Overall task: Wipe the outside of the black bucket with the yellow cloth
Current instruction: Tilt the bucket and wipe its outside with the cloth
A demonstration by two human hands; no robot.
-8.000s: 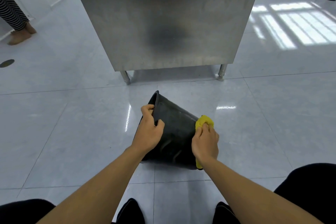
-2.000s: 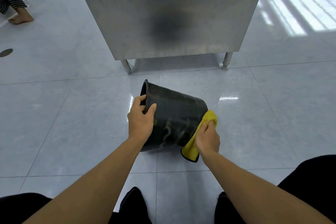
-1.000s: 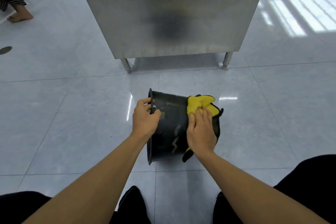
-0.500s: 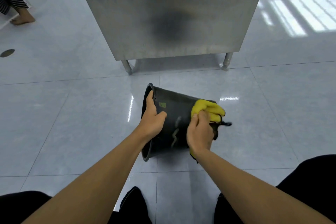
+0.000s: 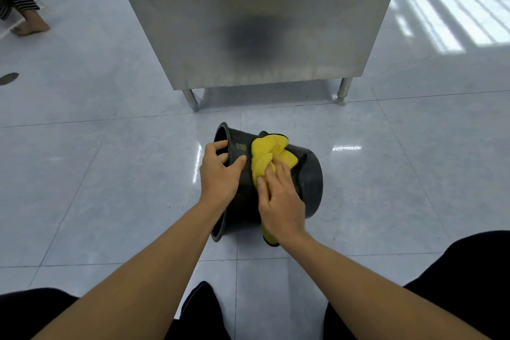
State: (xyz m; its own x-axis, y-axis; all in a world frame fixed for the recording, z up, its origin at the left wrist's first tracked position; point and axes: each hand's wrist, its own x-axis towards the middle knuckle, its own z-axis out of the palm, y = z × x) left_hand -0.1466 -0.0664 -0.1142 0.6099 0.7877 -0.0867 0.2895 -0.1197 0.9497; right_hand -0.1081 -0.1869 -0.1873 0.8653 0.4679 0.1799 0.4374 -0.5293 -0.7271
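The black bucket (image 5: 309, 182) lies on its side on the tiled floor, its open mouth facing left and its base to the right. My left hand (image 5: 220, 174) grips the rim at the mouth, fingers inside and thumb on the outer wall. My right hand (image 5: 281, 201) presses the yellow cloth (image 5: 266, 156) flat against the upper outside of the bucket, close to the rim. A corner of the cloth hangs below my right wrist. The near side of the bucket is hidden by my hands.
A stainless steel cabinet (image 5: 256, 19) on short legs (image 5: 191, 98) stands just beyond the bucket. Another person's bare foot (image 5: 30, 26) is at the far left. My dark-clothed knees (image 5: 455, 284) frame the bottom edge. Glossy floor tiles surround the bucket.
The cloth and my right hand slid left along the bucket's outside, from the base end toward the rim. My left hand's fingers now hook inside the mouth. The bucket turned slightly.
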